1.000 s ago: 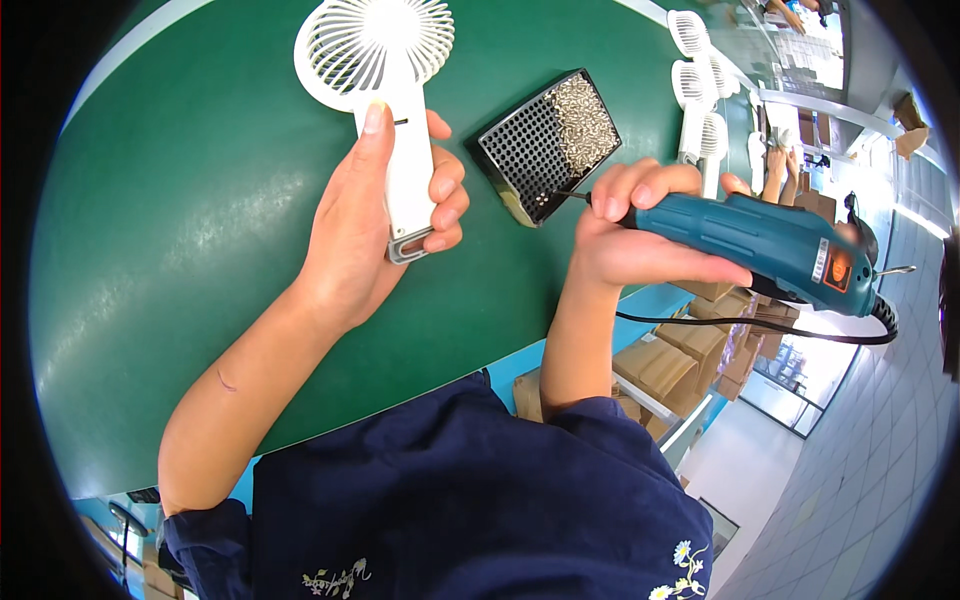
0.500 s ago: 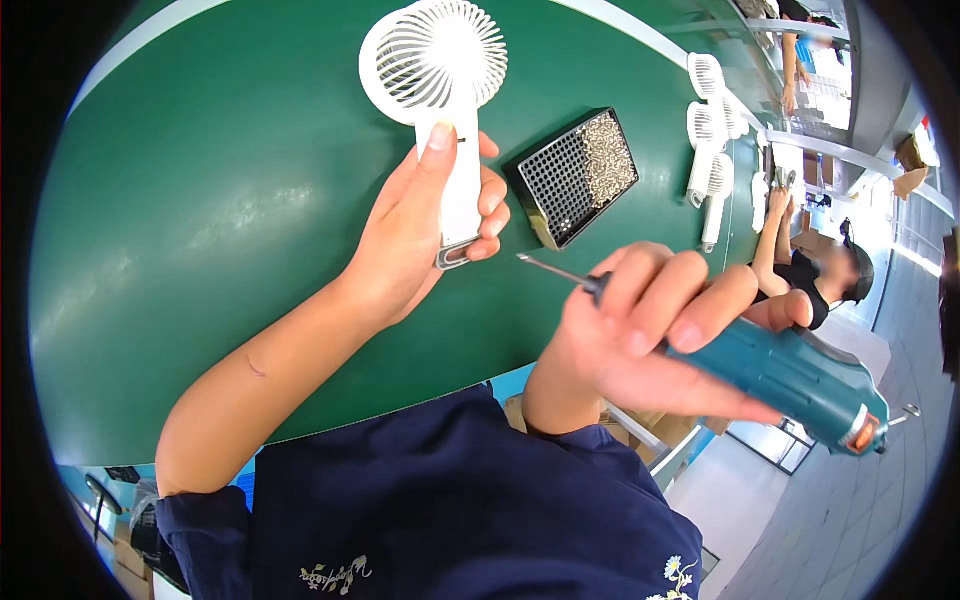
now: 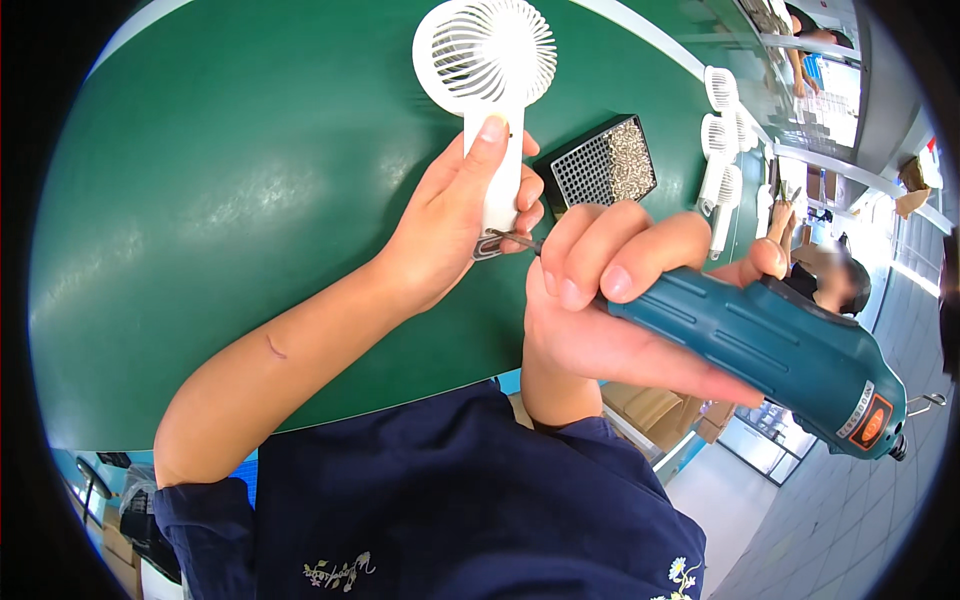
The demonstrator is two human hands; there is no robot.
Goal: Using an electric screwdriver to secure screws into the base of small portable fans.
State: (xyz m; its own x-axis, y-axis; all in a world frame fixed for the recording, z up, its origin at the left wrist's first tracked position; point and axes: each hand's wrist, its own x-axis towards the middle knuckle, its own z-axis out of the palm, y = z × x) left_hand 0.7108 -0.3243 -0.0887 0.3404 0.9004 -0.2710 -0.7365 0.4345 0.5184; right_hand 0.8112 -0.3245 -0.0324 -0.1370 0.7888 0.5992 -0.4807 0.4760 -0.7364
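Above the green worktop (image 3: 200, 200), left hand (image 3: 450, 225) clamped around white handheld fan (image 3: 490, 70); right hand (image 3: 600, 300) wrapped around teal electric screwdriver (image 3: 770, 355). Bit tip touching fan's handle base, apparently. Screw seemingly not yet driven; screw tray (image 3: 605, 165) just right of fan.

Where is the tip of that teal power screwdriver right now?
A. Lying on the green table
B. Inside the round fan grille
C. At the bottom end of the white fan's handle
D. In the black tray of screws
C: the right hand aims the electric screwdriver so its bit meets the base of the handheld fan gripped by the left hand, away from the screw tray.
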